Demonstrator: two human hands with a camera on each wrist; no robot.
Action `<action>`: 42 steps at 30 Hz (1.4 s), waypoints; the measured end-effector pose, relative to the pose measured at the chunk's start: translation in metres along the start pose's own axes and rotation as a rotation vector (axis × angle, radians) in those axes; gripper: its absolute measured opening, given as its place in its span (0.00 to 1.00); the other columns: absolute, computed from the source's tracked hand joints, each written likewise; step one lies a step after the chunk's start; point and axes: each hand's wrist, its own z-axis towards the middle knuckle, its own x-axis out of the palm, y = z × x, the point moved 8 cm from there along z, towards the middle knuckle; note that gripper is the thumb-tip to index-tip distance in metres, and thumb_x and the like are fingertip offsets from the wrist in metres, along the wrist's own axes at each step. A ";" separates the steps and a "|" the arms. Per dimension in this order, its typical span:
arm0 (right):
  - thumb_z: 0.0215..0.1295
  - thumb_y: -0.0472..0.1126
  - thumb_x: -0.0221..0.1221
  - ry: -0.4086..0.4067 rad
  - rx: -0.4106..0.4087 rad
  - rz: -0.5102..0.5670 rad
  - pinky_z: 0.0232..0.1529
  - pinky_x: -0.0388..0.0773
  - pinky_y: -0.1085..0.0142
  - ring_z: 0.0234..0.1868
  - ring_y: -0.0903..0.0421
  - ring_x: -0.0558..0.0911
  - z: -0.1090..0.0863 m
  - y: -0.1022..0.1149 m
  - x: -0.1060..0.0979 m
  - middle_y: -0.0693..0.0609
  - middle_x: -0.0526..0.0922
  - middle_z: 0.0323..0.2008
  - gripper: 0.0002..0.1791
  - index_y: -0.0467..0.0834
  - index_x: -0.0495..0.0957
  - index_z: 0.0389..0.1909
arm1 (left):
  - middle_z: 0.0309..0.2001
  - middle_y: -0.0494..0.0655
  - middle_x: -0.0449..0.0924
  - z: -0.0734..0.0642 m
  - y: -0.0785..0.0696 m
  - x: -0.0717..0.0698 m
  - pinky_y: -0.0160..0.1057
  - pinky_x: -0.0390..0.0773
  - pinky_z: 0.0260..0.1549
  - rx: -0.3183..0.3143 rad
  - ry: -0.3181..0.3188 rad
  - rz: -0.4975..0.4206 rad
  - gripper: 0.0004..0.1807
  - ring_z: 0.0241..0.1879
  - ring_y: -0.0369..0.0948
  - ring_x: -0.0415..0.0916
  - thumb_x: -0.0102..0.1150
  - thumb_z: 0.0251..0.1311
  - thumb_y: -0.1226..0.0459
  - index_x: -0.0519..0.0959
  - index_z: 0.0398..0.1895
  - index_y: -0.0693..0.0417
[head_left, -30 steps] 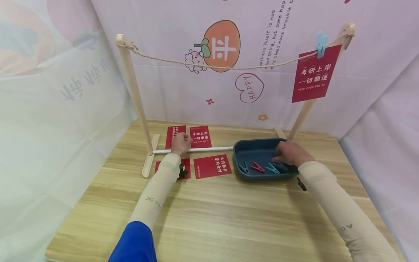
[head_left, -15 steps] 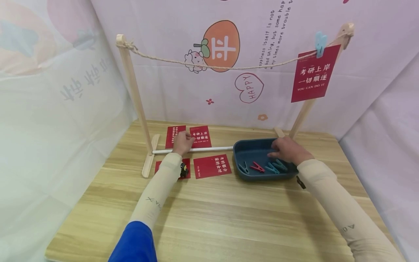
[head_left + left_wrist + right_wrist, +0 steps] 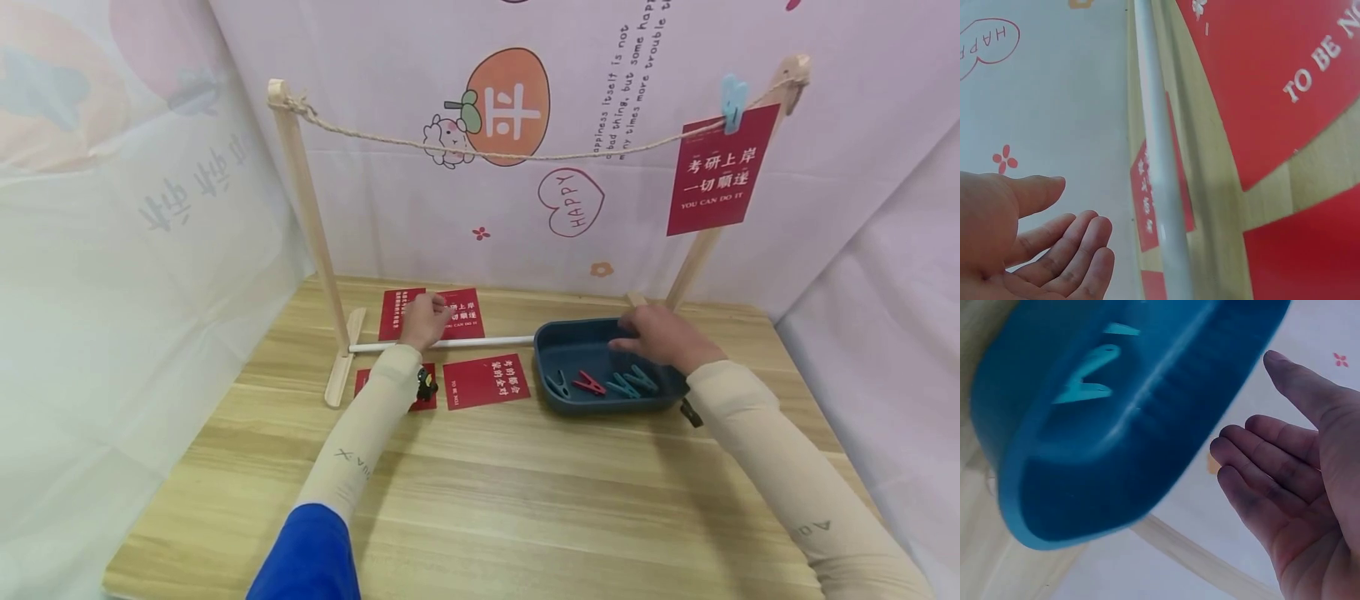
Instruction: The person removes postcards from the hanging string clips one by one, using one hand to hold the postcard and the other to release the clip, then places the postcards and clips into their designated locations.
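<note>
My left hand [image 3: 426, 321] hovers over two red cards at the back of the table; the right-hand card [image 3: 468, 317] is partly behind it. In the left wrist view that hand's fingers are loosely bent with nothing between them. At the right, my right hand [image 3: 667, 337] hangs over the back right part of a dark blue tray [image 3: 585, 352]. The right wrist view shows it holding nothing, thumb and fingers apart. Several clothespins lie in the tray, including a red clothespin [image 3: 589, 382] and a teal clothespin [image 3: 622, 385].
A rope [image 3: 525, 156] spans two wooden posts, one being the left post [image 3: 307, 200]. A light blue clothespin [image 3: 734, 104] clips a red card [image 3: 720, 183] to it. A white rod [image 3: 498, 341] joins the bases. Another red card [image 3: 487, 383] lies in front.
My right hand has lifted slightly up and back from the clothespins, uncovering the green ones. My left hand has shifted a little to the right and up.
</note>
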 end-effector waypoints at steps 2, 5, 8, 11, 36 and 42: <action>0.68 0.45 0.72 -0.014 -0.010 0.001 0.55 0.87 0.42 0.45 0.42 0.90 -0.002 0.004 -0.007 0.32 0.88 0.51 0.27 0.30 0.82 0.59 | 0.58 0.63 0.84 0.000 -0.004 0.000 0.50 0.85 0.59 0.017 -0.004 0.003 0.20 0.58 0.55 0.83 0.59 0.76 0.63 0.78 0.63 0.68; 0.67 0.44 0.72 -0.042 -0.033 0.001 0.55 0.87 0.42 0.45 0.41 0.90 -0.005 0.010 -0.017 0.32 0.89 0.50 0.25 0.31 0.84 0.56 | 0.59 0.62 0.84 0.002 -0.009 0.001 0.49 0.85 0.60 0.035 0.001 -0.003 0.20 0.59 0.55 0.83 0.58 0.77 0.62 0.78 0.64 0.67; 0.67 0.44 0.73 -0.067 -0.053 -0.009 0.56 0.86 0.41 0.47 0.38 0.90 -0.006 0.012 -0.025 0.32 0.89 0.49 0.24 0.30 0.84 0.55 | 0.59 0.61 0.84 0.002 -0.015 0.003 0.50 0.85 0.61 0.039 0.014 -0.024 0.20 0.60 0.54 0.82 0.58 0.78 0.62 0.78 0.64 0.67; 0.66 0.44 0.73 -0.082 -0.057 -0.018 0.57 0.85 0.40 0.51 0.35 0.89 -0.007 0.012 -0.030 0.31 0.89 0.51 0.25 0.30 0.84 0.56 | 0.59 0.61 0.83 0.000 -0.024 0.004 0.50 0.84 0.61 0.044 0.026 -0.034 0.20 0.61 0.54 0.82 0.59 0.77 0.61 0.78 0.65 0.66; 0.64 0.44 0.74 -0.148 -0.086 -0.073 0.57 0.85 0.39 0.52 0.34 0.88 -0.025 0.038 -0.063 0.31 0.89 0.50 0.26 0.31 0.85 0.55 | 0.57 0.57 0.84 -0.008 -0.085 0.017 0.46 0.85 0.61 0.176 0.069 -0.066 0.20 0.59 0.51 0.82 0.60 0.75 0.62 0.78 0.65 0.62; 0.64 0.45 0.75 -0.154 -0.051 -0.071 0.57 0.85 0.40 0.54 0.34 0.88 -0.029 0.039 -0.071 0.32 0.89 0.52 0.26 0.33 0.85 0.57 | 0.57 0.57 0.85 -0.010 -0.096 0.018 0.46 0.85 0.59 0.211 0.070 -0.052 0.19 0.58 0.50 0.83 0.59 0.74 0.63 0.78 0.64 0.62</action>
